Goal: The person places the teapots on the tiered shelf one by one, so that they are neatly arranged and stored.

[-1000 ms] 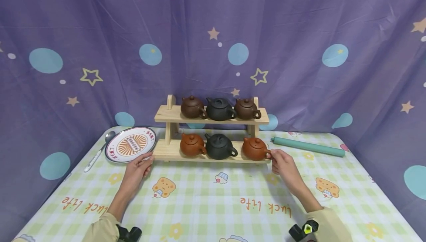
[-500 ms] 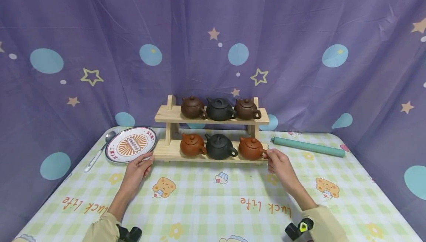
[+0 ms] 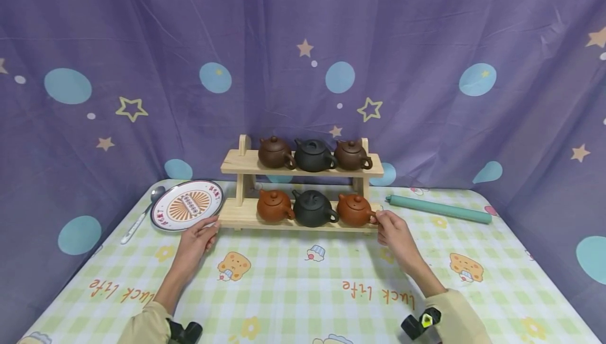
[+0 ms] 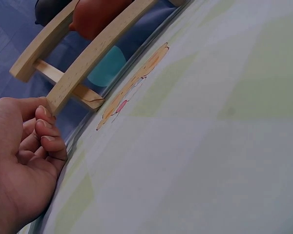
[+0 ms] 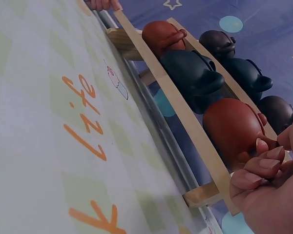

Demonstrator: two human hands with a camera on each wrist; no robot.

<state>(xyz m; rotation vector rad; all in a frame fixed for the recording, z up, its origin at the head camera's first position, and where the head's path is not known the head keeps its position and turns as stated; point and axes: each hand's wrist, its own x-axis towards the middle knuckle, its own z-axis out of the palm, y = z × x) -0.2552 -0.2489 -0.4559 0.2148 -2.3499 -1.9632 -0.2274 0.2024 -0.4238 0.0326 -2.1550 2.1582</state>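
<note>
My right hand [image 3: 396, 236] pinches the handle of an orange-brown teapot [image 3: 354, 210] at the right end of the lower shelf. In the right wrist view, that teapot [image 5: 234, 129] stands upright on the board. A black teapot [image 3: 311, 209] and another orange-brown teapot [image 3: 273, 206] line up to its left. My left hand [image 3: 194, 244] grips the front left corner of the two-tier wooden rack [image 3: 239, 215]; the left wrist view shows its curled fingers [image 4: 48, 127] at the board's end. On the upper tier are two dark brown teapots with a black teapot [image 3: 313, 156] between them.
Left of the rack lies a white plate [image 3: 163, 208] with a printed pattern, beside a spoon [image 3: 136, 226]. A green roll [image 3: 437, 209] lies to the right. A checked cloth [image 3: 303, 291] covers the table, and a purple curtain [image 3: 265, 33] hangs behind.
My right hand has slid the right-hand orange-brown teapot leftward along the lower shelf, nearer to the black teapot. My left hand has stayed at the rack's corner.
</note>
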